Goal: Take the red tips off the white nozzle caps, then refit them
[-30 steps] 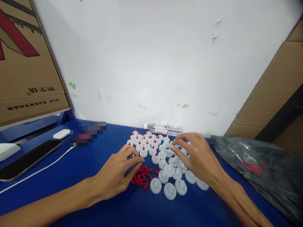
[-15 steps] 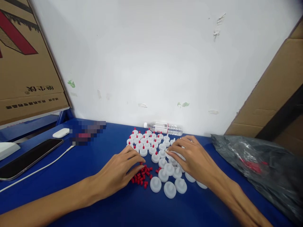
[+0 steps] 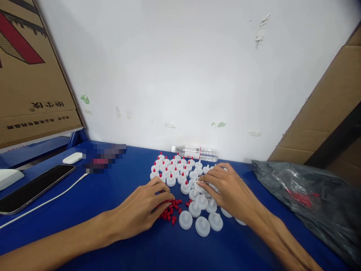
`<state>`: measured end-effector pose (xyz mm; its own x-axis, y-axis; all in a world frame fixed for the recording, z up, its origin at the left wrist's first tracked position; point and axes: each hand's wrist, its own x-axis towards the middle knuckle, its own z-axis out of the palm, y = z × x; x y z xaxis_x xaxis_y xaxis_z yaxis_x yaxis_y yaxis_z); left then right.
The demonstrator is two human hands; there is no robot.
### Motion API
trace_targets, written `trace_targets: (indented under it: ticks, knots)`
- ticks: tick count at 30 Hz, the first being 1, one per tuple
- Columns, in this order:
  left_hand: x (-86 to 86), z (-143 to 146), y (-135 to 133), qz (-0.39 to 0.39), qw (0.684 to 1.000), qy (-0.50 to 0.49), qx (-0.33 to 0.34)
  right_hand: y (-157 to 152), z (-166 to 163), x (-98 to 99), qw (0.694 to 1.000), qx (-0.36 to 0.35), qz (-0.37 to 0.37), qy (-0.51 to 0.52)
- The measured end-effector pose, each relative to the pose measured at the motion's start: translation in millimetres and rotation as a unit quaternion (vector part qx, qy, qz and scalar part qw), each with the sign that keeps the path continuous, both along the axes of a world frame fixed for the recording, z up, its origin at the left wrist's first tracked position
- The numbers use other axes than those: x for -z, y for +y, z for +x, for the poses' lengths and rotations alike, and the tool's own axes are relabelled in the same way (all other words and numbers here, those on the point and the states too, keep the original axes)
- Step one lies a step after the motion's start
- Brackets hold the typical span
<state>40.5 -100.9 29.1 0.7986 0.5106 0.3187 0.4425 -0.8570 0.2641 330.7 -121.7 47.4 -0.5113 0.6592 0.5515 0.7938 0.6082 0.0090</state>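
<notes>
My left hand [image 3: 146, 203] reaches into a loose pile of small red caps [image 3: 166, 216]. Its thumb and fingertips are nearly together around a red cap at the pile's top, partly hidden by the fingers. My right hand [image 3: 225, 184] is over a group of round white nozzle lids, thumb and fingers closed on one white nozzle lid [image 3: 200, 186], mostly covered by the hand. Uncapped white lids [image 3: 202, 226] lie in front of it. Behind my left hand stand several white lids topped with red tips [image 3: 170, 180].
A clear plastic bottle [image 3: 194, 152] lies against the white wall [image 3: 180, 75]. Left on the blue table [image 3: 118, 162] are a phone [image 3: 36, 188], a white cable [image 3: 56, 195] and a white case [image 3: 72, 158]. A grey plastic bag [image 3: 304, 203] with red pieces lies right.
My left hand has shifted slightly right and down, its thumb and fingers drawing closer over the red caps. My right hand has barely moved and stays on the white lid.
</notes>
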Motion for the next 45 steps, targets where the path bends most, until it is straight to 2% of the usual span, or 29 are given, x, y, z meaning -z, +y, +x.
trace_targets:
  ticks: [7,12,19,26,32,36,41,45]
  knots:
    - [-5.6,1.7,-1.7,-0.007,1.000,-0.002,-0.004,0.6,2.1,1.5,0.999,0.014,-0.021,-0.022]
    - [-4.5,-0.8,2.2,0.022,0.996,-0.016,-0.090,0.0,1.9,-1.4,0.999,0.024,-0.031,-0.017]
    - [2.2,-2.9,9.1,0.065,0.977,0.050,-0.195,-1.8,1.8,-4.7,1.000,0.028,-0.001,-0.007]
    - [2.2,-3.7,12.2,0.093,0.972,0.074,-0.204,-2.9,0.8,-5.9,1.000,0.019,0.010,-0.013]
    - [0.1,-2.7,17.1,0.083,0.961,0.113,-0.240,-4.1,-0.6,-6.4,1.000,0.011,0.024,-0.010]
    - [1.5,-5.0,20.8,0.068,0.968,0.100,-0.221,-5.1,-1.2,-6.7,0.999,0.008,0.034,-0.004]
    - [3.4,-8.7,19.2,0.077,0.975,0.050,-0.200,-9.8,-5.4,-13.2,0.996,0.001,0.092,-0.001]
    - [2.1,-7.7,8.2,0.104,0.988,-0.095,-0.064,-19.9,-20.7,-15.7,0.996,-0.032,0.079,0.019]
